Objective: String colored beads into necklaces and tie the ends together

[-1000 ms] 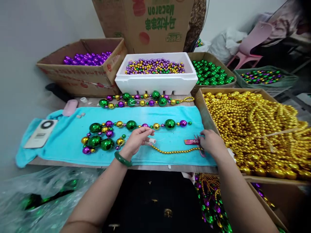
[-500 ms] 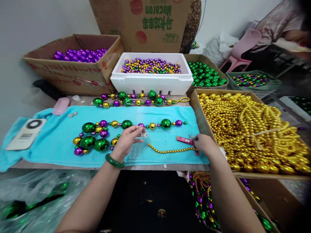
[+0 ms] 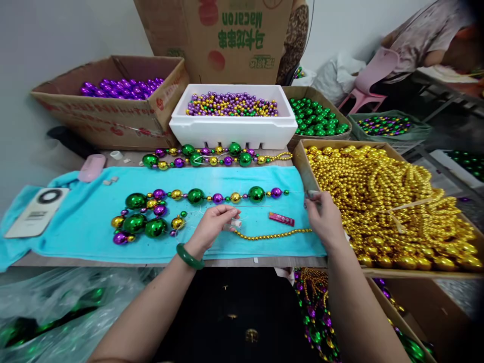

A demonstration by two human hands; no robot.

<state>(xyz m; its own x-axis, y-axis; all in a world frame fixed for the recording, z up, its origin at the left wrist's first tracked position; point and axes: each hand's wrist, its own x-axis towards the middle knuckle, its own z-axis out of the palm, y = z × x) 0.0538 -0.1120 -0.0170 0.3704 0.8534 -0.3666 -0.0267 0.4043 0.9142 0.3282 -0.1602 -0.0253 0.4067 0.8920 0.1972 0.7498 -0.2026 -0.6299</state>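
My left hand is closed in a pinch over the turquoise towel, with fine white thread at its fingertips and a small whitish piece by the fingers. A thin straight needle-like line lies just beyond it. My right hand is closed at the towel's right end; a small greyish bit shows at its fingertips, too little to name. Between the hands runs a string of small gold beads, its right end near my right hand. A pink-red packet lies above it. A strand of large green, purple and gold beads stretches behind.
Another bead strand lies at the back. Behind it stand a white foam box and a carton of purple beads. A carton of gold bead strings borders the right side. A person sits at the far right.
My left hand has moved right and slightly nearer me. My right hand has lifted away from the pink-red packet, and the red-handled scissors seen beneath it no longer show. The gold string's right end reaches further right.
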